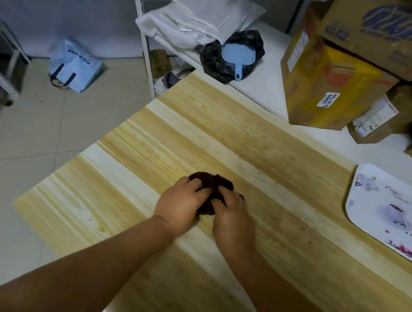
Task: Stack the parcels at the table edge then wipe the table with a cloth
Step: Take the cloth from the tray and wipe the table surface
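Dark brown cloth (210, 186) lies bunched near the middle of the wooden table (291, 150), with both hands on it. The left hand (181, 202) clutches its near-left side with curled fingers; the right hand (233, 216) clutches the right side likewise. To wipe well, spread the wad flatter, press evenly and sweep along the grain in overlapping strokes, reaching the faint marks toward 3 o'clock. Both forearms reach in from 6 o'clock, wrists low. Parcels (339, 76) stand stacked at 1 o'clock.

Dim, soft indoor light; wide-angle edges bend, blurred.
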The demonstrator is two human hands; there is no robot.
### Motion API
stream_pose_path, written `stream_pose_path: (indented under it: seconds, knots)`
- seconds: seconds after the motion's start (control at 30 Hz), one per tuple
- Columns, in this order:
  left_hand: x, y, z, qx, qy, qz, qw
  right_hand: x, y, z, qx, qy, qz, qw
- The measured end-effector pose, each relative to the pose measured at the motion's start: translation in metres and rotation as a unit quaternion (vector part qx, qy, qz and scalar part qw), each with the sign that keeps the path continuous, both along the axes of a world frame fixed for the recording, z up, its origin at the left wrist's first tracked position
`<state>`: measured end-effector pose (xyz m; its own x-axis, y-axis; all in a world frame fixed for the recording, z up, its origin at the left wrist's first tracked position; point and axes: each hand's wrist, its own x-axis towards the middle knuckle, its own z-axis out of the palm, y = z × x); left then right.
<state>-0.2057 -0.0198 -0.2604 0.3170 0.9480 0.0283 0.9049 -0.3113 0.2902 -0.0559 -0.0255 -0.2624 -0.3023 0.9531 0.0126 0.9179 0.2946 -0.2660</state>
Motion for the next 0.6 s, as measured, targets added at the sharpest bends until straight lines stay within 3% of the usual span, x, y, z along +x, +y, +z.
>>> stream_pose_path:
  seconds: [0.13, 0.37, 0.5, 0.6]
  knots:
    - [0.008, 0.045, -0.001, 0.009, 0.024, 0.013, 1.000, 0.013, 0.050, 0.000, -0.021, 0.031, 0.044, 0.998]
    - [0.057, 0.150, 0.006, 0.007, 0.038, 0.089, 0.995, 0.043, 0.171, -0.007, -0.030, 0.039, -0.013, 0.999]
    - [0.064, 0.154, 0.005, 0.004, 0.008, 0.105, 0.994, 0.041, 0.162, 0.001, -0.008, 0.062, -0.065, 0.996]
    - [0.056, 0.129, 0.006, -0.008, -0.002, 0.077, 0.997, 0.038, 0.134, 0.004, 0.014, 0.071, -0.047, 0.996]
